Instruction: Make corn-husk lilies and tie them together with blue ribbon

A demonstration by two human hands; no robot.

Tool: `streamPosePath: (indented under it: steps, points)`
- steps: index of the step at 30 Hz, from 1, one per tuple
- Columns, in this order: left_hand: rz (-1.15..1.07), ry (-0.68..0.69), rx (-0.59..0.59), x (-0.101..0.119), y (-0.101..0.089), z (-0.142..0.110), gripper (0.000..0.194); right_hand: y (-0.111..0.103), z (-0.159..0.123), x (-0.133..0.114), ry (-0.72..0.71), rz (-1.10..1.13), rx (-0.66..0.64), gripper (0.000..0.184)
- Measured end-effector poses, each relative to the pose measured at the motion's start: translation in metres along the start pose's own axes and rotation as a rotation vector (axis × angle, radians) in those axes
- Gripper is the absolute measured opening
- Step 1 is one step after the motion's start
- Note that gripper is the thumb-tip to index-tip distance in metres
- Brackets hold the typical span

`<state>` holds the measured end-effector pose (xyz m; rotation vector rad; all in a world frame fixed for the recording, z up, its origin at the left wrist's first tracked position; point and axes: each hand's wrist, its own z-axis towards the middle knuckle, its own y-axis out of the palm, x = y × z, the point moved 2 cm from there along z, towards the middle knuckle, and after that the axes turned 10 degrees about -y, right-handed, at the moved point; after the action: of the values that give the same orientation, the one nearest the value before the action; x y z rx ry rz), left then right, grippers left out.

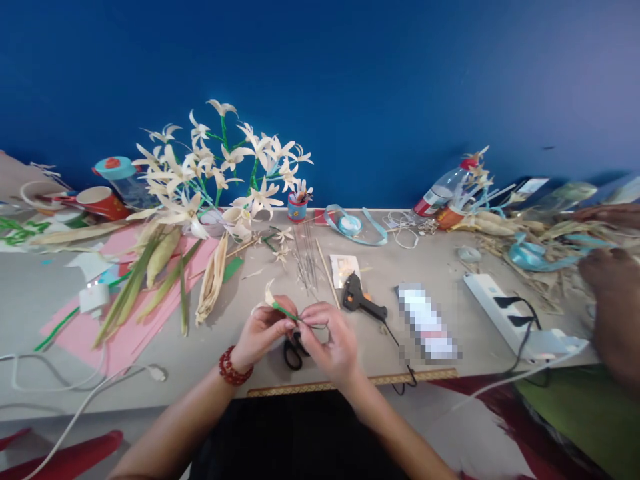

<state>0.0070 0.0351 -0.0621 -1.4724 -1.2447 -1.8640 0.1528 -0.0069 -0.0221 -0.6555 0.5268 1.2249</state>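
Observation:
My left hand (pixel 261 331), with a red bead bracelet on its wrist, pinches a small cream husk flower (pixel 271 296) on a green-wrapped stem (pixel 286 311). My right hand (pixel 327 335) is closed on the same stem just to the right, fingertips meeting those of the left. Both hands hover over the grey table (pixel 210 347) near its front edge. Black-handled scissors (pixel 294 351) lie under the hands. A black glue gun (pixel 361 299) rests just right of them.
A bunch of cream husk flowers (pixel 220 167) stands at the back. Corn husks (pixel 165 267) lie on pink paper (pixel 80 333) at left. Thin wires (pixel 307 260), a white power strip (pixel 510 313), blue ribbon (pixel 350 225) and a wooden ruler (pixel 350 383) are around. Another person's hands (pixel 610 293) work at right.

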Motion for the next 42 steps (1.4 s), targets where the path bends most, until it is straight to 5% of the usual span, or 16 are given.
streamPosePath:
  steps: [6, 16, 26, 42]
  points:
    - [-0.02, 0.024, 0.077, 0.0, 0.003, -0.003, 0.007, 0.002, -0.004, -0.001, -0.283, -0.266, -0.068, 0.023]
    - [0.031, 0.076, 0.072, 0.008, 0.005, -0.006, 0.008, 0.001, -0.003, -0.004, -0.297, -0.221, -0.041, 0.026]
    - [0.145, 0.143, 0.017, 0.015, 0.005, -0.009, 0.01, -0.004, 0.003, -0.007, 0.135, 0.001, -0.014, 0.007]
    - [0.097, 0.14, -0.001, 0.012, 0.003, -0.009, 0.011, 0.006, -0.006, 0.008, 0.726, 0.68, 0.005, 0.02]
